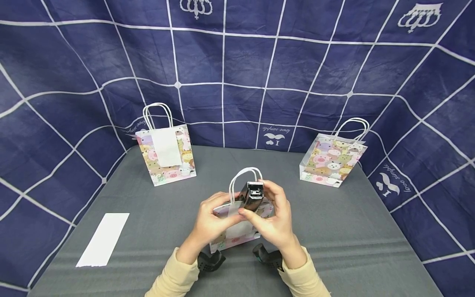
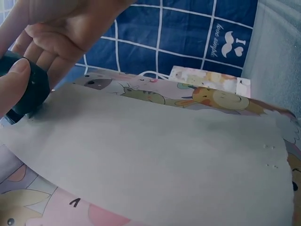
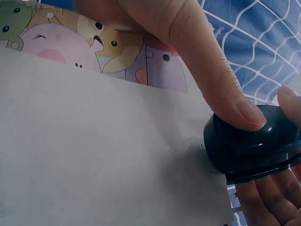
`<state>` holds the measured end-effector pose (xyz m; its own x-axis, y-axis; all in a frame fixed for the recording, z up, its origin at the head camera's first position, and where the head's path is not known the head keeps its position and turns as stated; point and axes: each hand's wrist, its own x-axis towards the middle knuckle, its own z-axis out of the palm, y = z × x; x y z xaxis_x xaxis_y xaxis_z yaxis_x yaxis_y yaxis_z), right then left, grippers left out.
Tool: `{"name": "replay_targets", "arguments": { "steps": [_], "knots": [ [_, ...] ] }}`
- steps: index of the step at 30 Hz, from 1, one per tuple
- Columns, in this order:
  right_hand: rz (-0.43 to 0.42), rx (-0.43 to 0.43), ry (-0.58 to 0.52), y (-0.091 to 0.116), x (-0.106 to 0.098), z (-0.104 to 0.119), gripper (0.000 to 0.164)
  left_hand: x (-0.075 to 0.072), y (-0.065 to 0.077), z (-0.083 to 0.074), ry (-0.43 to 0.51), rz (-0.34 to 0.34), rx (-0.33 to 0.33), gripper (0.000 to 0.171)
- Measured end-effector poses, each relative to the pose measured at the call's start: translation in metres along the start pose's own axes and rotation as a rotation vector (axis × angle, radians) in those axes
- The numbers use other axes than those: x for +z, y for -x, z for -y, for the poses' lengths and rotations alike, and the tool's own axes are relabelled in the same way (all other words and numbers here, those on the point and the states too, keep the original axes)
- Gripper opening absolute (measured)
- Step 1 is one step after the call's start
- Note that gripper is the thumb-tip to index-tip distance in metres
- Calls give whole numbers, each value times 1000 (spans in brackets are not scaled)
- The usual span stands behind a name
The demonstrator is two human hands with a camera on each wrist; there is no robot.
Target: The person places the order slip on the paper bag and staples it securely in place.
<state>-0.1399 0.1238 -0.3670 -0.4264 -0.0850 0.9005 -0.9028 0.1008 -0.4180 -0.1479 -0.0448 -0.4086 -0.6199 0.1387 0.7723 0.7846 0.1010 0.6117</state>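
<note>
In the head view, a black stapler [image 1: 254, 193] is held between the left hand [image 1: 212, 222] and the right hand [image 1: 277, 216], its metal end turned up toward the camera, over the upper part of the middle paper bag [image 1: 219, 243]. It is gripped closely by both hands, the thumbs brought together at its near side. A white sheet [image 1: 239, 229] is seen on that bag's animal-printed front, below the thumbs. At the back, the left paper bag [image 1: 165, 175] is stood upright with a white panel [image 1: 167, 147] on its front, and the right paper bag [image 1: 330, 161] is placed well apart from it. A loose white strip [image 1: 103, 239] is laid on the grey table [image 1: 334, 231], near its left edge. In the left wrist view, the stapler is pressed against one end of the sheet, with a thumb laid on it; small paired marks are shown near the opposite end. In the right wrist view, the stapler's dark body is pinched by thumbs and fingers at the sheet's edge.
</note>
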Motion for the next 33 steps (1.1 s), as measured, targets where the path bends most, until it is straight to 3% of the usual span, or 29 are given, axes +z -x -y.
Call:
{"name": "replay_targets", "arguments": {
  "steps": [6, 12, 21, 27, 33],
  "knots": [
    [24, 37, -14, 0, 0, 2, 64, 0, -1, 3, -31, -34, 81, 41],
    [47, 47, -39, -2, -3, 2, 66, -2, -1, 5, -47, -50, 104, 43],
    [-102, -38, -168, -8, -15, -4, 59, -4, -1, 11, -55, -65, 75, 46],
    [-140, 61, -185, -7, -23, -20, 62, -6, -1, 14, -59, -74, 55, 45],
    [-89, 134, -338, -1, -27, -48, 72, -6, -1, 14, -55, -79, 54, 45]
  ]
}}
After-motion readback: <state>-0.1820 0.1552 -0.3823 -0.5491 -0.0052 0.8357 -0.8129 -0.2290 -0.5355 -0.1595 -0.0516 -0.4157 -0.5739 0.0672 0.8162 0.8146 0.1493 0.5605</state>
